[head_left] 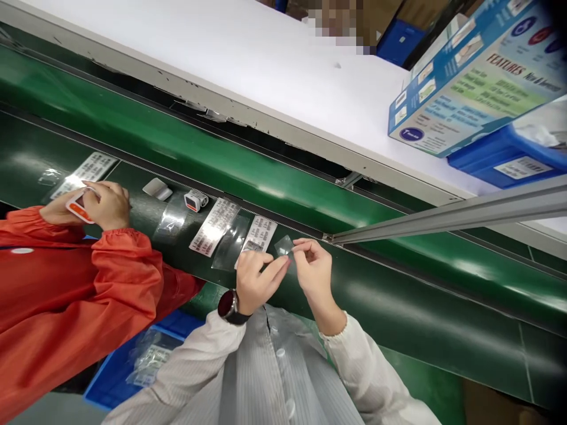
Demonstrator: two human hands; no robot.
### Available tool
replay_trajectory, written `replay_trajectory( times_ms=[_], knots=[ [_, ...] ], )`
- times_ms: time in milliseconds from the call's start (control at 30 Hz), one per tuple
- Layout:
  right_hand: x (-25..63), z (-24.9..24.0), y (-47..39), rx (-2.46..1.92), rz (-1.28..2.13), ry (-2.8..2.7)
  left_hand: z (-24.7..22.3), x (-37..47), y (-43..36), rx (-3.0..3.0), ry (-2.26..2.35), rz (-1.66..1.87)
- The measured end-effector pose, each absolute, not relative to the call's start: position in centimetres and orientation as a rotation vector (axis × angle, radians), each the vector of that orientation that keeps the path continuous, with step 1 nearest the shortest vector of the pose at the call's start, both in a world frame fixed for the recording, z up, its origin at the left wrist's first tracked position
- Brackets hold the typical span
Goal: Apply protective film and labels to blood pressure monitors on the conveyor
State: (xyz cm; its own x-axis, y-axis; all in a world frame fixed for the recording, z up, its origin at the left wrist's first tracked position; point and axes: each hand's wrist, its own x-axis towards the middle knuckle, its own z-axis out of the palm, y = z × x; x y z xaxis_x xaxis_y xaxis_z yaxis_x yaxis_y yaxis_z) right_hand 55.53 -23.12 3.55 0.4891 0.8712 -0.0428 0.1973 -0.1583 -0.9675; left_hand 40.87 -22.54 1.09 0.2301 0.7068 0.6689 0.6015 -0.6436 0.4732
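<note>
A small square of clear plastic film (283,244) is held up between my two hands, over the dark green belt. My left hand (259,280), with a dark watch at the wrist, pinches its lower edge between thumb and fingers. At its right corner the fingertips of my right hand (313,268) are closed on it. Just behind my left hand lies a printed label sheet (260,231), partly covered by my fingers. Left of that are a clear plastic sheet (231,242) and another label sheet (215,226).
A co-worker in orange sleeves (128,277) holds a small white-and-orange device (80,208) at the left. Another such device (195,200) stands on the belt. A metal bar (443,215) slants across the right, below a printed box (478,82) and a blue bin (500,156).
</note>
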Motion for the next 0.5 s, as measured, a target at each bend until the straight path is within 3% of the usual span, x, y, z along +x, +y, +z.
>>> replay_trajectory(
  times_ms=[367, 500],
  knots=[
    [55.1, 4.1, -24.2, -1.651, 0.813, -0.883, 1.5, 40.6, -21.7, 2.518, 1.194, 1.388],
    [56.6, 5.0, -24.9, -1.593, 0.659, -1.052, 2.3, 40.6, -21.2, 2.062, 1.194, 1.376]
  ],
)
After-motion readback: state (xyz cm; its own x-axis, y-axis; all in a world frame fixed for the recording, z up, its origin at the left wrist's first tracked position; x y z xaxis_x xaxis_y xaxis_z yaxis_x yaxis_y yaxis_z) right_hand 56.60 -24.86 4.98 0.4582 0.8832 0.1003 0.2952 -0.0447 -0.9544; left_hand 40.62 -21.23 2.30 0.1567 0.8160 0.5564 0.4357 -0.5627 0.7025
